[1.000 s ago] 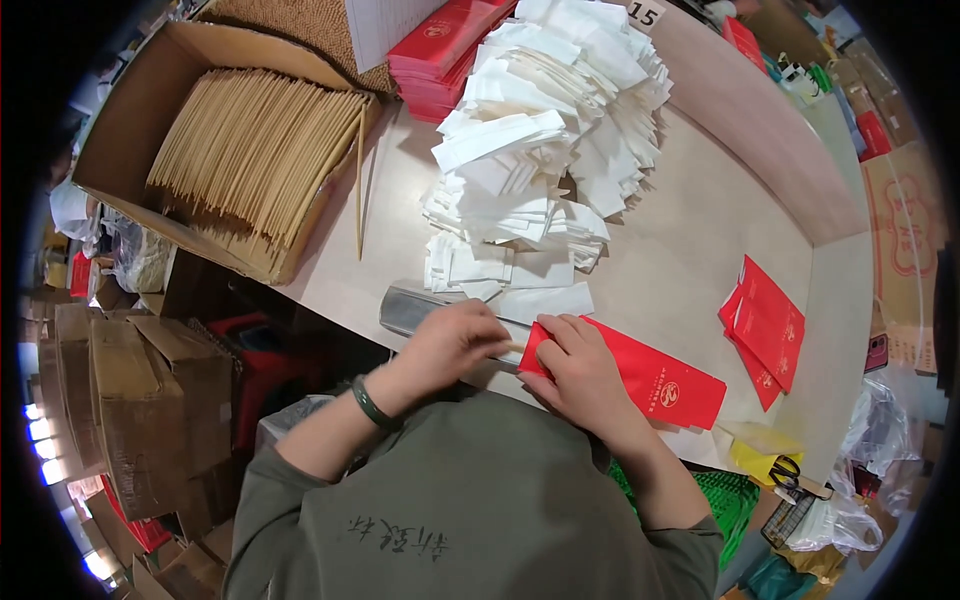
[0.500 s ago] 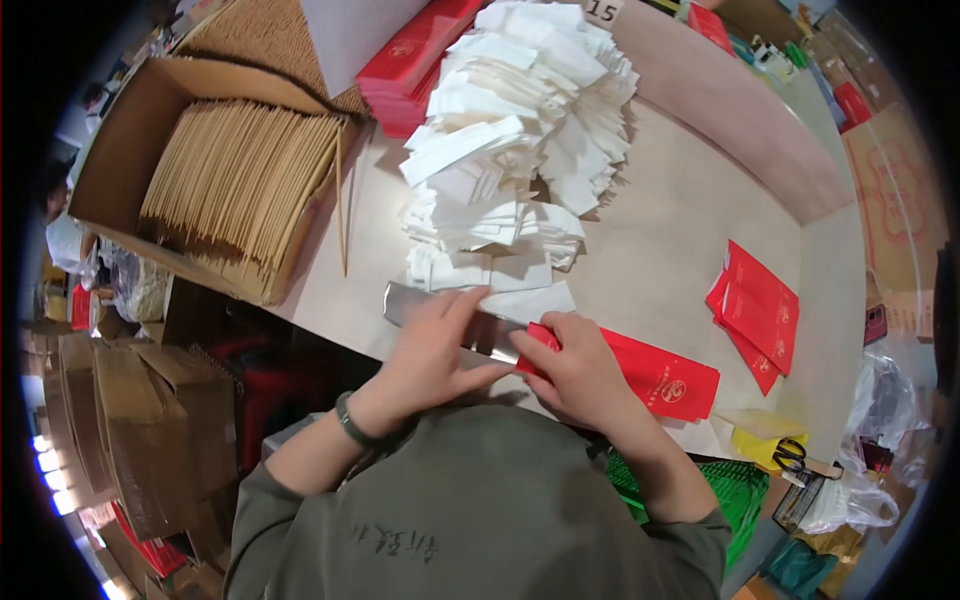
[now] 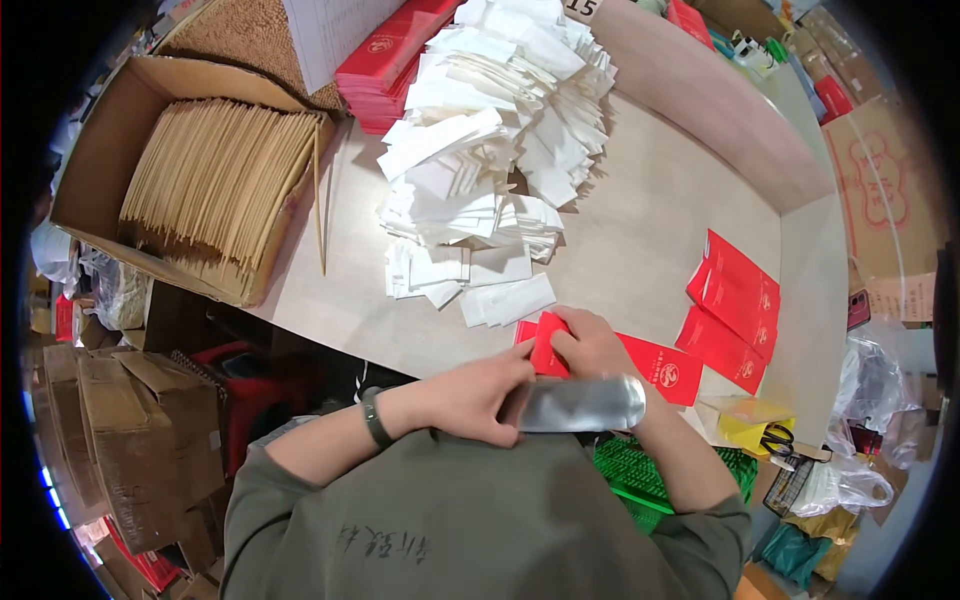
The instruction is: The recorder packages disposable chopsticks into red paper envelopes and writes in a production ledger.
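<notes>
One view, head camera, looking down at the bench edge.
Change since a second ago: silver foil pouch, earlier flat on the pale wooden table under the left hand, now lifted off and brought in against the chest; red paper envelope in much the same spot at the near edge.
Meaning: pouch seemingly being readied to go into the envelope.
Left hand: closed round the left end of the pouch, fingers curled under, wrist with a dark band.
Right hand: fingers pinched together on the folded flap end of the envelope, forearm lying across the right end of the pouch.
Envelope position: flat on the table edge, just beyond the pouch.
Beyond the hands: loose heap of white paper sachets, touching the far wall.
Left: open cardboard box of tan sleeves.
Right: small fan of red envelopes, well apart.
Far: stack of red envelopes.
Lower right: green plastic crate.
</notes>
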Available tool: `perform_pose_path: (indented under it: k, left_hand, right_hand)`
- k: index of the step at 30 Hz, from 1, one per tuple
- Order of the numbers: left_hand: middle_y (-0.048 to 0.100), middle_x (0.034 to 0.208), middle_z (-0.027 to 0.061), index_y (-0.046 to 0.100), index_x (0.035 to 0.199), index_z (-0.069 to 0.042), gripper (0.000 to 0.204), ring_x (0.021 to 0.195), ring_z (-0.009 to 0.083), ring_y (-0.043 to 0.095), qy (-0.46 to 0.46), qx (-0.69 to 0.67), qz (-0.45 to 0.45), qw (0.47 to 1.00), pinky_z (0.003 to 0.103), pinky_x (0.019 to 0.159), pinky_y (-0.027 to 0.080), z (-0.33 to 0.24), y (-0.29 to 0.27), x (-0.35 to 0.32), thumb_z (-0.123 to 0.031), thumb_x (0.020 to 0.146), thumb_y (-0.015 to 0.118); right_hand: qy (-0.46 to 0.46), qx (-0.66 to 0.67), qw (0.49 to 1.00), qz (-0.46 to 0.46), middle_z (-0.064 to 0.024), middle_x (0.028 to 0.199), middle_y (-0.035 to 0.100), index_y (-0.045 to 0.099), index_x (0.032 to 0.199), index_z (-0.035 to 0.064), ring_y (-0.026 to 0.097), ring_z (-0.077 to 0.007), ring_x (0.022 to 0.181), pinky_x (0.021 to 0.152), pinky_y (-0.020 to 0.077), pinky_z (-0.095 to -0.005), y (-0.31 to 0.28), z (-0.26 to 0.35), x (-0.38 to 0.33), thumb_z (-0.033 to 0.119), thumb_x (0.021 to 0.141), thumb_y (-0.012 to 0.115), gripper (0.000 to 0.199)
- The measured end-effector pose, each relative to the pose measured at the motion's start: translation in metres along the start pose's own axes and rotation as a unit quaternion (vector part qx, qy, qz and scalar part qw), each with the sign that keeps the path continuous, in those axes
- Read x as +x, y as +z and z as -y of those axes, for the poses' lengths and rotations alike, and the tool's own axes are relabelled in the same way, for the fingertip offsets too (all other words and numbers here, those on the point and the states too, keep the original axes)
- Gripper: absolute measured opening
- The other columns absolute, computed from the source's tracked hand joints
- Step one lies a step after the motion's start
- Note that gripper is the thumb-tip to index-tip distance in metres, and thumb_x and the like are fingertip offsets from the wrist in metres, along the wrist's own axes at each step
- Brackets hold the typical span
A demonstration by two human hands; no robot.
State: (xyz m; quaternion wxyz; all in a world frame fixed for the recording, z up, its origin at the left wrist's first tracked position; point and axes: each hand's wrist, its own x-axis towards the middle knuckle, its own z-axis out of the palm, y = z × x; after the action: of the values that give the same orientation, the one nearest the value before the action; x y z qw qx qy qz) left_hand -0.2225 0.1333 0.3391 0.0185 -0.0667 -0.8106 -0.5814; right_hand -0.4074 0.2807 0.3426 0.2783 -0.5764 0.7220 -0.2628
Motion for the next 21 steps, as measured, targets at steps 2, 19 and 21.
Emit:
perform_pose_path:
  k: [2,19,21]
  left_hand:
    - [0.062,0.081,0.0126,0.059,0.104,0.001,0.047,0.08,0.0224,0.061,-0.085,-0.062,-0.003,0.994,0.035,0.075,0.051,-0.009,-0.012,0.0,-0.025,0.071,0.078]
    - [0.063,0.073,0.0111,0.067,0.089,-0.007,0.027,0.067,0.0302,0.063,-0.144,0.243,-0.119,0.952,0.037,0.062,0.051,0.055,-0.064,-0.038,-0.03,0.08,0.079]
    - [0.065,0.08,0.0114,0.067,0.091,-0.009,0.033,0.076,0.0312,0.065,-0.159,0.222,-0.089,0.958,0.038,0.067,0.051,0.049,-0.062,-0.021,-0.035,0.077,0.081]
  right_hand:
    - [-0.189,-0.244,0.948,-0.076,-0.0282,0.108,0.064,0.066,0.101,-0.0021,0.062,-0.0379,0.102,0.086,0.0487,-0.0455,0.009,-0.007,0.008,0.034,0.089,0.064,0.038]
    - [0.222,-0.023,0.97,-0.096,-0.0149,0.066,0.063,0.061,0.072,0.0028,0.063,-0.0343,0.064,0.06,0.0481,-0.0448,0.035,0.036,0.028,0.019,0.08,0.064,0.019]
    - [0.199,-0.034,0.977,-0.073,-0.0148,0.066,0.063,0.061,0.073,0.0029,0.063,-0.0342,0.064,0.06,0.0483,-0.0444,0.04,0.052,0.032,0.02,0.081,0.064,0.019]
